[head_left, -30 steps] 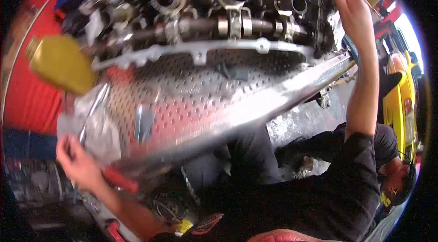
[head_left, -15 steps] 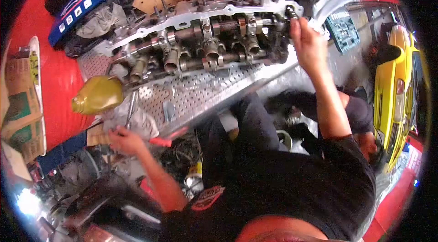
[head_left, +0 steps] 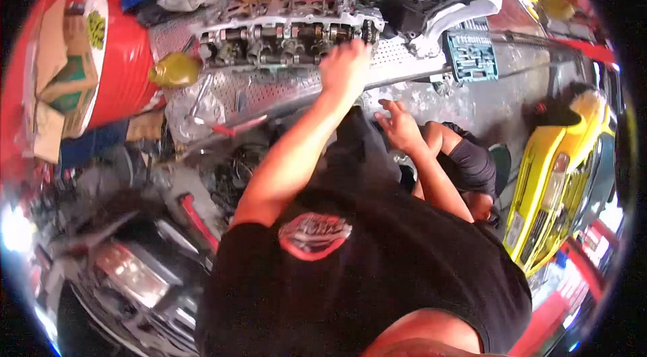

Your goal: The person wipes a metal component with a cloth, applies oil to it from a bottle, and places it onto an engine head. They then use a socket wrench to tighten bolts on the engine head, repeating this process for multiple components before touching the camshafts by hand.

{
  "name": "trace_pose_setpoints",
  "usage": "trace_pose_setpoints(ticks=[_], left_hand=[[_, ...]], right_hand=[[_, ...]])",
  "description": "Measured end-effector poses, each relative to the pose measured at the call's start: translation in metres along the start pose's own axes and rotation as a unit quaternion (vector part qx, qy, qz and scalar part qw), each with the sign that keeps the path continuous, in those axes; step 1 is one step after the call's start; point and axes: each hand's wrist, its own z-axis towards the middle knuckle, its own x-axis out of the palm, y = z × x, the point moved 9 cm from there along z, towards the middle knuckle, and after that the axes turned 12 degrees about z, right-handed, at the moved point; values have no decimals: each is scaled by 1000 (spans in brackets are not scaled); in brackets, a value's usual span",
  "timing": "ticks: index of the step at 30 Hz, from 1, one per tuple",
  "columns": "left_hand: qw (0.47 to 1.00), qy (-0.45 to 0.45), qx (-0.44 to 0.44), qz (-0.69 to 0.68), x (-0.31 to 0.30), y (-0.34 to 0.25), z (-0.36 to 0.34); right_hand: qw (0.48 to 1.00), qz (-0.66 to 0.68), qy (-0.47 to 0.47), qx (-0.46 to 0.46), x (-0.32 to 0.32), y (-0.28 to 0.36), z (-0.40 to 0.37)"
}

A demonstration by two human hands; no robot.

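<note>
A cylinder head (head_left: 269, 44) with exposed camshafts lies on the perforated metal bench top. My left hand (head_left: 347, 71) reaches over its right end, beside the timing sprocket (head_left: 368, 31). The fingertips there are blurred and partly hidden, so their grip cannot be made out. Lower and to the right, my right hand (head_left: 400, 126) hangs in front of the bench with its fingers apart and nothing in it. A yellow-green plastic bottle (head_left: 174, 71) lies at the left end of the cylinder head.
A teal socket set case (head_left: 472, 55) lies open on the right. Dark parts (head_left: 411, 3) rest on white sheeting behind. A red-handled tool (head_left: 239, 126) is at the bench's front edge. Another person (head_left: 475, 161) crouches close on my right, near a yellow car bumper (head_left: 556, 182).
My right hand has left the cylinder head's right end and drawn back. My left hand has moved from beside the clear plastic bag to that end. The view has shifted.
</note>
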Motion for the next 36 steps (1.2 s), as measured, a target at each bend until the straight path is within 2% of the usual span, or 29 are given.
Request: trace_pose_setpoints(ticks=[2, 5, 8, 12, 16, 17, 20, 21, 24, 25, 27, 30, 31, 34, 35, 36], left_hand=[[998, 29, -54, 27, 19, -12, 34], [993, 38, -97, 57, 39, -14, 54], [991, 24, -104, 78, 37, -22, 47], [991, -12, -94, 98, 44, -23, 21], [986, 65, -146, 38, 37, -17, 27], [986, 46, -162, 19, 28, -18, 34], [984, 68, -162, 0, 29, -15, 41], [989, 13, -142, 27, 32, -17, 35], [990, 6, -141, 8, 58, -13, -2], [987, 29, -159, 2, 63, -11, -14], [979, 68, -193, -8, 71, -2, -26], [971, -40, -235, -8, 20, -9, 2], [962, -39, -268, -24, 18, -2, 10], [943, 35, -318, -90, 47, 10, 15], [938, -25, -327, -110, 49, 13, 10], [934, -7, -332, -133, 61, 14, 3]], right_hand=[[999, -2, 45, -9, -15, -3, -5], [999, 40, 32, -9, -56, -28, -5], [999, 22, 14, -35, -91, -63, 1], [998, -5, 35, -43, -116, -71, 14], [998, -17, 51, -45, -120, -60, 32], [997, -3, 57, -54, -116, -58, 38], [992, -28, 89, -84, -110, -46, 53], [989, -42, 93, -110, -111, -43, 57], [989, -24, 99, -105, -122, -33, 62], [989, -42, 93, -110, -127, -28, 61], [990, -40, 94, -98, -135, -46, 61], [991, -45, 93, -89, -139, -67, 57], [990, -58, 96, -84, -138, -73, 57], [990, -87, 81, -81, -142, -100, 56], [990, -93, 73, -81, -143, -109, 55], [993, -73, 71, -52, -143, -121, 52]])
